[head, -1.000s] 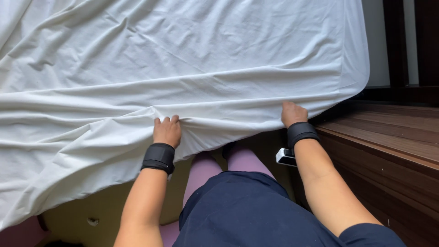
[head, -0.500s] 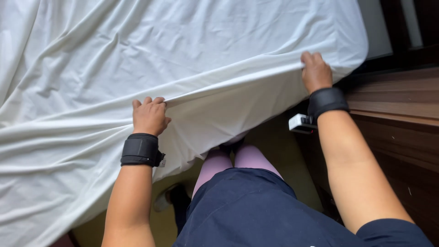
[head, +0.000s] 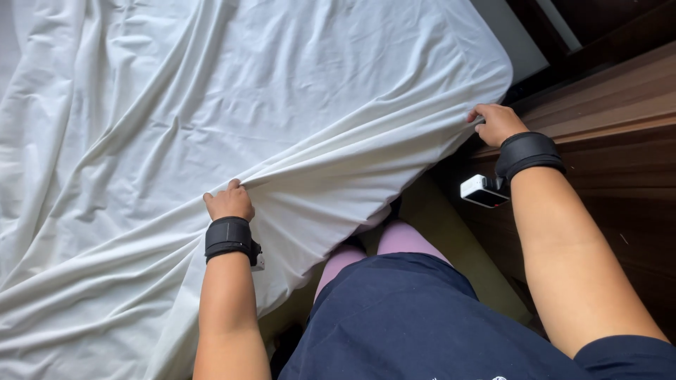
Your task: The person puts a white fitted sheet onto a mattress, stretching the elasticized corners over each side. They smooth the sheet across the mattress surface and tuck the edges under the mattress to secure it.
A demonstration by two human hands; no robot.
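A white bed sheet (head: 267,105) covers the mattress and hangs over its near edge in long creases. My left hand (head: 229,202) grips a bunched fold of the sheet near the bed's edge, fingers closed into the cloth. My right hand (head: 495,122) pinches the sheet's edge at the right corner of the mattress, pulling it taut. Both wrists wear black bands; a small white device (head: 483,191) hangs from the right one. My dark shorts and pink leggings show below.
A dark wooden ledge (head: 605,119) runs along the right side, close to my right forearm. A yellowish floor (head: 451,232) shows between the bed and the wood. A pale wall strip (head: 517,49) lies beyond the mattress corner.
Both hands stayed closed on the sheet and drew it up over the mattress edge. The right hand moved toward the right corner; the sheet between the hands is stretched tighter.
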